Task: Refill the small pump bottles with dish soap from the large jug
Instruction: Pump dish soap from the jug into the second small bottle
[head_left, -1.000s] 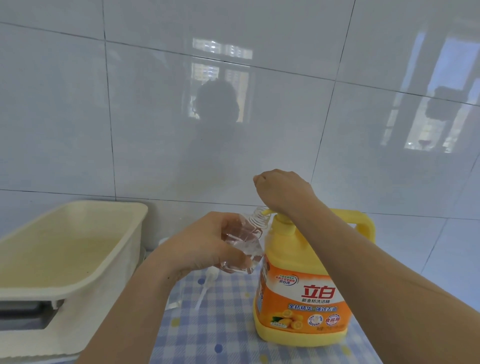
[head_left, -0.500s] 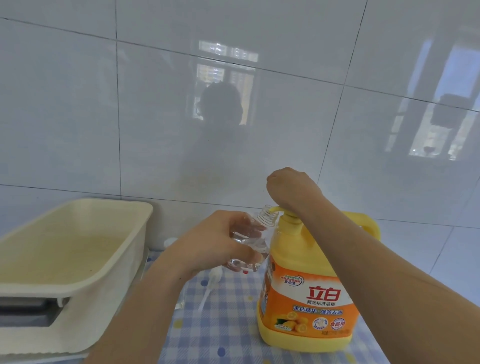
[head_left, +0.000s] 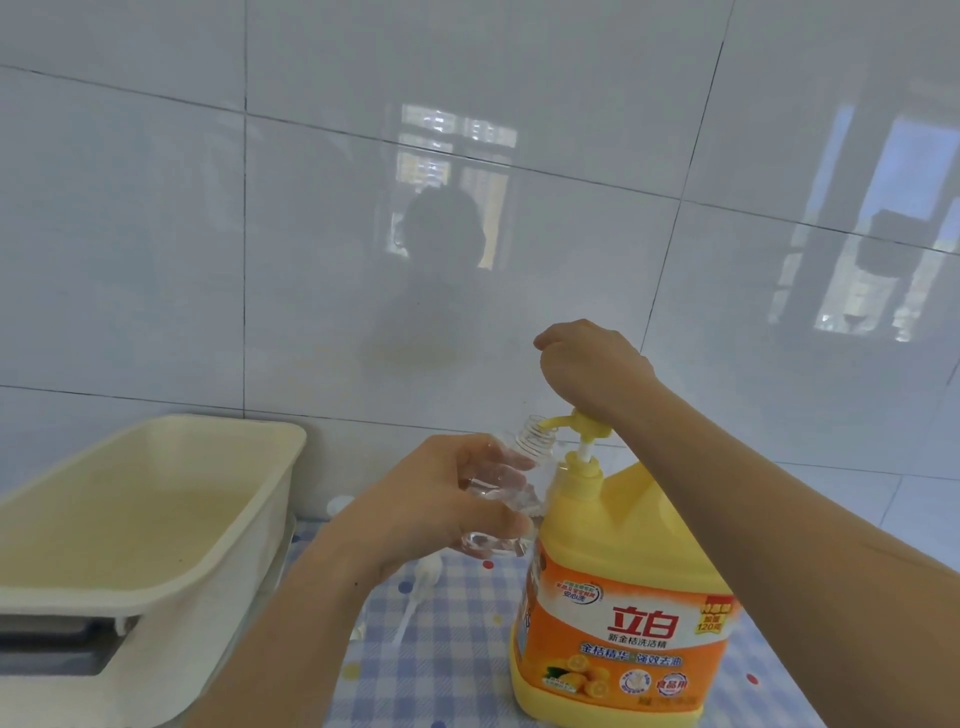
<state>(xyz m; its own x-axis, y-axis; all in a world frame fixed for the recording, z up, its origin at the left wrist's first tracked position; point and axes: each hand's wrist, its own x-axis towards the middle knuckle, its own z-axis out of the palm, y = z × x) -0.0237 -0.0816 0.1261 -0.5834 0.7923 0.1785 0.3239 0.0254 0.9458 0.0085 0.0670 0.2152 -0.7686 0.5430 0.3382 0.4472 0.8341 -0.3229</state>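
Left hand (head_left: 415, 512) grips bottle (head_left: 535, 440) at the jug spout (head_left: 553, 422) — right hand (head_left: 592, 364), fingers (head_left: 546, 343) curled, rests on pump (head_left: 589, 428).

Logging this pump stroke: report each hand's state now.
Left hand: fingers curled round the small clear bottle.
Right hand: fingers curled, holding nothing, heel on the yellow pump head.

Left of the jug (head_left: 623, 582), the left hand (head_left: 426, 504) hides most of the small bottle (head_left: 535, 442); the bottle's soap level cannot be told.
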